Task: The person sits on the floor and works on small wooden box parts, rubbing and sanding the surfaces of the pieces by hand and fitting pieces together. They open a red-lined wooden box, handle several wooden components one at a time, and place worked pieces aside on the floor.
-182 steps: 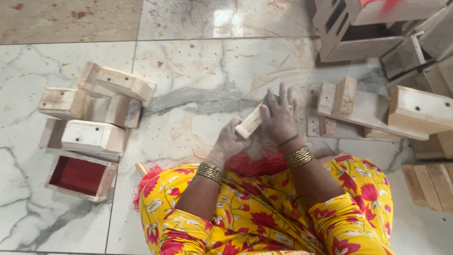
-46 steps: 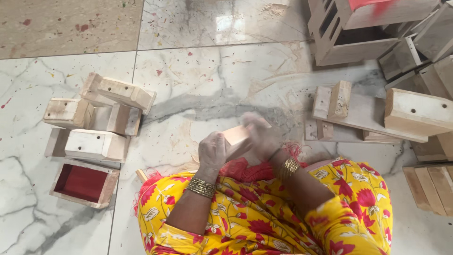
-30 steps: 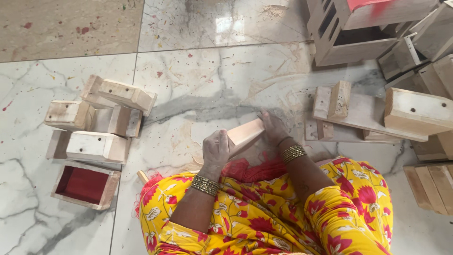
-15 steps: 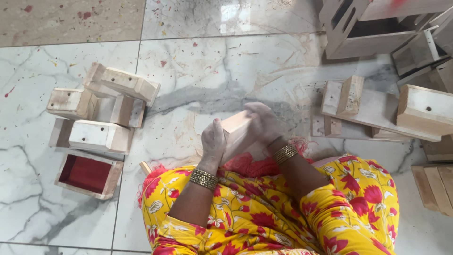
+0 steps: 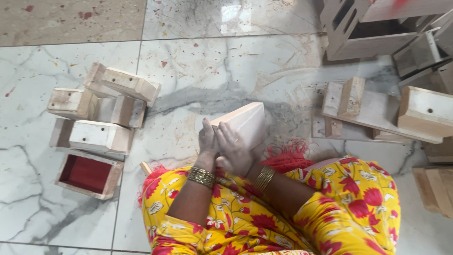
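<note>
Above my lap, on the marble floor [image 5: 226, 61], I hold one pale wooden block [image 5: 243, 123] with both hands. My left hand [image 5: 206, 140] presses flat against its near left edge, fingers straight up; my right hand [image 5: 234, 152] wraps its lower face, fingers curled onto the smooth, whitish top. The block is box-shaped with sharp corners, tilted up toward the right.

Left of the block lies a heap of about five rough, unpainted wooden boxes [image 5: 101, 106], rectangular, some with a small drilled hole in the side. Just below that heap sits one open box with a red lining [image 5: 88, 174].

Right of the block lies a flat plank with two short blocks standing on it [image 5: 368, 111], and beyond it, more plain wooden boxes and slotted crates [image 5: 373, 28] are stacked; I cannot count them exactly.
</note>
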`<state>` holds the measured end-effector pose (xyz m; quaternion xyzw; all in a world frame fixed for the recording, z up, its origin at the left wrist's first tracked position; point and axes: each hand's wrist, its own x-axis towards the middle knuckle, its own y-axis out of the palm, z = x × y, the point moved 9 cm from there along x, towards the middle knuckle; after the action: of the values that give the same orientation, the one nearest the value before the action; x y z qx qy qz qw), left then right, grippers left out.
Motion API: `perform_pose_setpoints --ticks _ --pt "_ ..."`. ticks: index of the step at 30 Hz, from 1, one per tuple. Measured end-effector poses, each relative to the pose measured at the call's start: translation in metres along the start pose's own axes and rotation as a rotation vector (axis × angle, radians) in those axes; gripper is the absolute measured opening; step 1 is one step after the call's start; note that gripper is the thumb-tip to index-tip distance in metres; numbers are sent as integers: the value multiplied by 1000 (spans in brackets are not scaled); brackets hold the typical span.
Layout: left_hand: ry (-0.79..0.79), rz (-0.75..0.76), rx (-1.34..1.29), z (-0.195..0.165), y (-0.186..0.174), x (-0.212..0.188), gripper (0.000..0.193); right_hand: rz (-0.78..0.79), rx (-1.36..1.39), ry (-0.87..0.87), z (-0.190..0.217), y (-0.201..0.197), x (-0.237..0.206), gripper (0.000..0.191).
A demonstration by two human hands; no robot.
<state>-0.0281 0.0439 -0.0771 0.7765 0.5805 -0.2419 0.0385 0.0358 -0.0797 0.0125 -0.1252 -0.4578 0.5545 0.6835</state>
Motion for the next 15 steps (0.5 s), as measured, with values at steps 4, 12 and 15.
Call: perform_pose_setpoints --ticks 4,12,15 --pt "-183 -86 -429 17 6 -6 77 -66 100 538 -134 -24 -9 60" --pt "-240 7 -739 13 17 -5 75 51 -31 248 -48 -7 0 53" --pt "-304 30 -687 17 11 -6 66 18 127 -22 14 -7 4 51"
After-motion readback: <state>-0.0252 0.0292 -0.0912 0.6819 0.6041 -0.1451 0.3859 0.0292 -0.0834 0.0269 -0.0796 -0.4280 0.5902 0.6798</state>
